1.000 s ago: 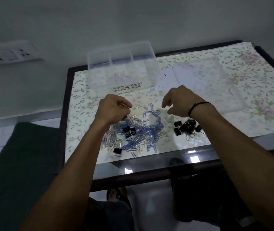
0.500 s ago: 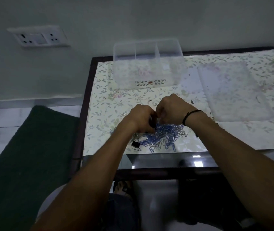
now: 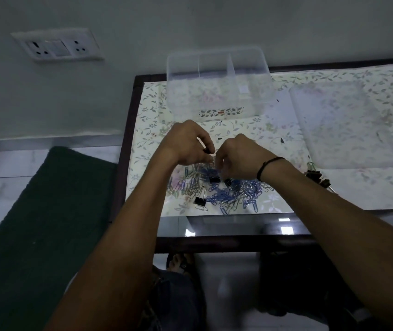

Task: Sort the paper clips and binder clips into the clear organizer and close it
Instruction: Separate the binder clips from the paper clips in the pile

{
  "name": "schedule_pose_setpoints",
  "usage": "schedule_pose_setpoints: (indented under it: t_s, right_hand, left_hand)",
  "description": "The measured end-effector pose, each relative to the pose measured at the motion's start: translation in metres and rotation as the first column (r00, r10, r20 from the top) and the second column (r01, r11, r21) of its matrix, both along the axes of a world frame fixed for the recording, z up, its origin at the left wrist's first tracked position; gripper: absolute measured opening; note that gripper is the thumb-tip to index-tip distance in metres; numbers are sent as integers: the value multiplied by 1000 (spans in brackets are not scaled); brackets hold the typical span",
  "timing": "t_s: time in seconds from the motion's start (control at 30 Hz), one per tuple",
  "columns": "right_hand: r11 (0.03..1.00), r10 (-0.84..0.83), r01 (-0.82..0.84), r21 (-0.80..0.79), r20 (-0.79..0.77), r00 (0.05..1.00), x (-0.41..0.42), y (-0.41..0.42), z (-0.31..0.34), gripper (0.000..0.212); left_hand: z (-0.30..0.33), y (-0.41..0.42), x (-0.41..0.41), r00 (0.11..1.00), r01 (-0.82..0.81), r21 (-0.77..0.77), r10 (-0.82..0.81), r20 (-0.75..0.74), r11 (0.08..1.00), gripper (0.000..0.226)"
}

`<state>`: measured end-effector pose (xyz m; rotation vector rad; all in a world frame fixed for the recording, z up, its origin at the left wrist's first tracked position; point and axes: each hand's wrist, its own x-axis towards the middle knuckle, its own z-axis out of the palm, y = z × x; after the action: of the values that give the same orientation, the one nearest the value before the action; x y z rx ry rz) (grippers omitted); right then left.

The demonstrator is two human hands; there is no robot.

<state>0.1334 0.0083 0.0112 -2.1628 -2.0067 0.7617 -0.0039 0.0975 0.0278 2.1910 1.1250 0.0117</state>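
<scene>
Now pinch left hand (image 3: 188,144) fingertips on binder clip (image 3: 207,150); keep right hand (image 3: 236,158), fingers curled, grasp unclear, raking paper clips (image 3: 226,194) beneath.

Two bare hands close together over a pile of paper clips (image 3: 226,192) on a floral-covered table (image 3: 358,187). Left hand (image 3: 188,144) pinching a small dark clip; right hand (image 3: 238,156) curled just beside it. Clear organizer (image 3: 219,84) at twelve o'clock, open, compartments bare. Clear lid (image 3: 341,123) lying flat at two o'clock. Black binder clips (image 3: 317,177) heaped at three o'clock.
</scene>
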Motion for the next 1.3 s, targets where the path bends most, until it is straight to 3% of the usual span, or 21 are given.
schedule_pose_setpoints:
  t_s: [0.23,0.5,0.63,0.83,1.07,1.3]
  right_hand:
    - [980,195,-193,-57,38,980,-48,-5,-15,50]
    - [984,178,-178,-14,122,976,-54,-5,-27,25]
    - [983,173,-167,-69,91,981,-49,-1,-27,37]
    - [984,120,-123,-126,-30,992,-36,0,-16,13]
    - [992,-18,-6,-128,-186,982,-7,-4,13,18]
    - [941,-335,311,-131,-243,910,62,-30,41,21]
  left_hand:
    - [2,7,-11,988,-148,75,151,-25,986,13]
    - [0,9,-8,978,-207,122,208,0,971,12]
    - [0,9,-7,975,-221,109,221,10,969,12]
    - [2,7,-4,979,-203,104,202,15,974,12]
    - [3,4,11,979,-197,50,195,52,979,11]
    - [-7,-18,60,937,-160,-220,219,274,962,13]
